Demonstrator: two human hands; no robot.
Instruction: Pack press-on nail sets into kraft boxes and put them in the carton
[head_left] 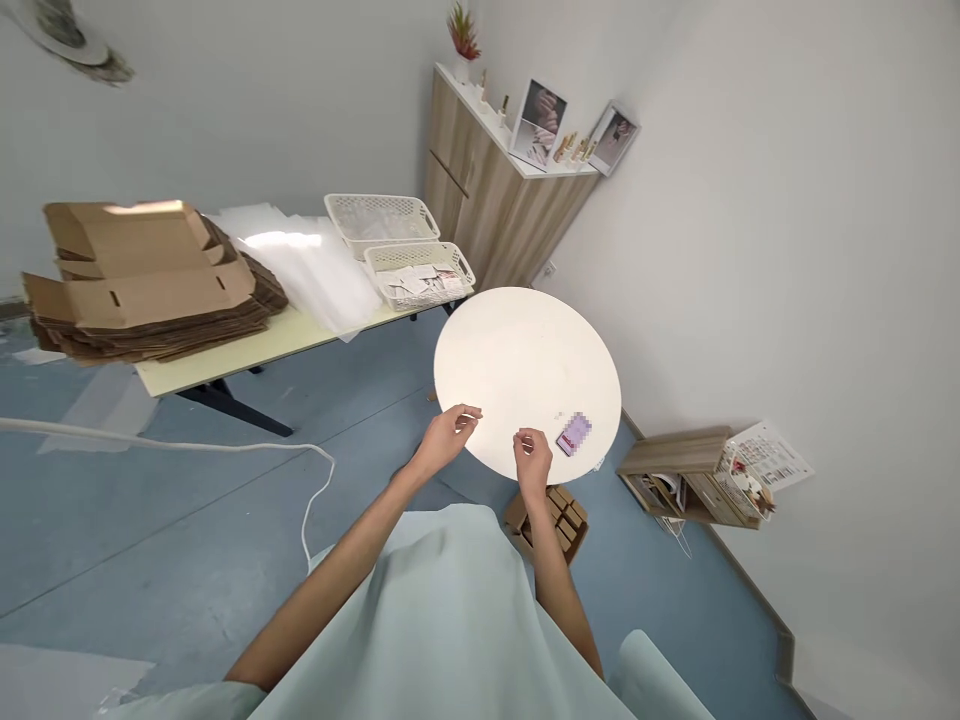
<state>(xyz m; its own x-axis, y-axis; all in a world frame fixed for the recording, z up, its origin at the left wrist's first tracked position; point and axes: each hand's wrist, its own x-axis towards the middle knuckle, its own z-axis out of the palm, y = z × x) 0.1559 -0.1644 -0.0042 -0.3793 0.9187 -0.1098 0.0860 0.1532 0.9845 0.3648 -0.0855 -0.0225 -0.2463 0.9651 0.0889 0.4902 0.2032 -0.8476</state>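
My left hand is over the near left rim of a round white table, its fingers loosely bent and a gap between them and the thumb. Nothing shows in it. Close to the table's near edge, my right hand is also half curled, with a small opening between fingers and thumb and no object visible inside. Just to the right of that hand lies a purple phone, its surface partly blurred out. A cardboard box holding small brown boxes stands on the floor below, partly hidden by my right forearm.
At left, a long table carries stacked flat cardboard boxes, white foam sheets and two white plastic baskets. Behind stands a wooden cabinet with picture frames. A small shelf is at right. A white cable crosses the left side.
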